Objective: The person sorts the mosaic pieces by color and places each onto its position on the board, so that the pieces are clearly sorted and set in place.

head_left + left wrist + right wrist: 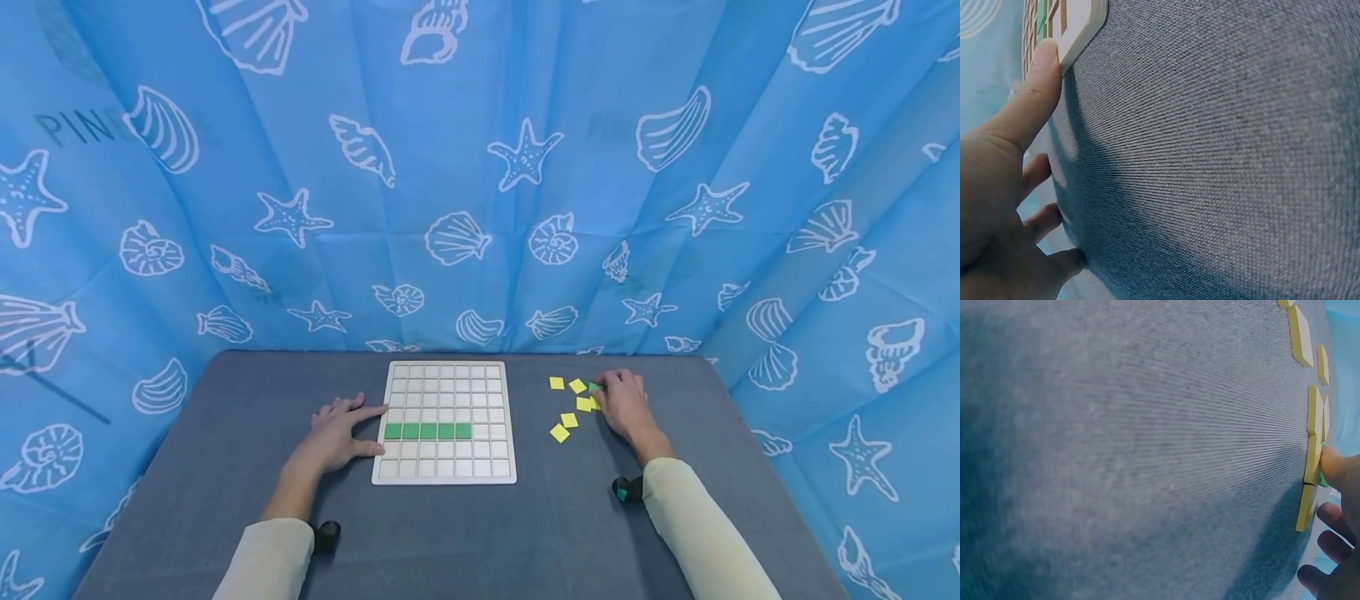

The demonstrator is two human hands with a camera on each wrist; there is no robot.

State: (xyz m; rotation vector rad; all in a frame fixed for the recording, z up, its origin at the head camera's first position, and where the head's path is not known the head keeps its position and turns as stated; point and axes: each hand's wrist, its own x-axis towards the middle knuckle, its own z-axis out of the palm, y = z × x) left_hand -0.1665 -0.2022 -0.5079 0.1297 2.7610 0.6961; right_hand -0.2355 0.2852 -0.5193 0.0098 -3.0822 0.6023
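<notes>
A pale gridded board (445, 481) lies flat, with several green tiles (428, 431) side by side in its third row from the near edge, starting at the left. My left hand (330, 442) has its thumb and index finger spread against the board's left rim; in the left wrist view the thumb of the hand (997, 181) touches the board's corner (1088, 31). Right of the board, my right hand (626, 408) pinches a green tile (595, 387) beside the yellow tiles (583, 404). The right wrist view shows this hand (1345, 500) partly, the green tile mostly hidden behind yellow tiles (1312, 456).
Loose yellow tiles (559, 433) lie scattered between the board and my right hand. The grey cloth-covered table (465, 542) meets a blue shell-patterned curtain (480, 292) at its far edge. A black wrist device (327, 537) sits by my left cuff, another (628, 490) by the right.
</notes>
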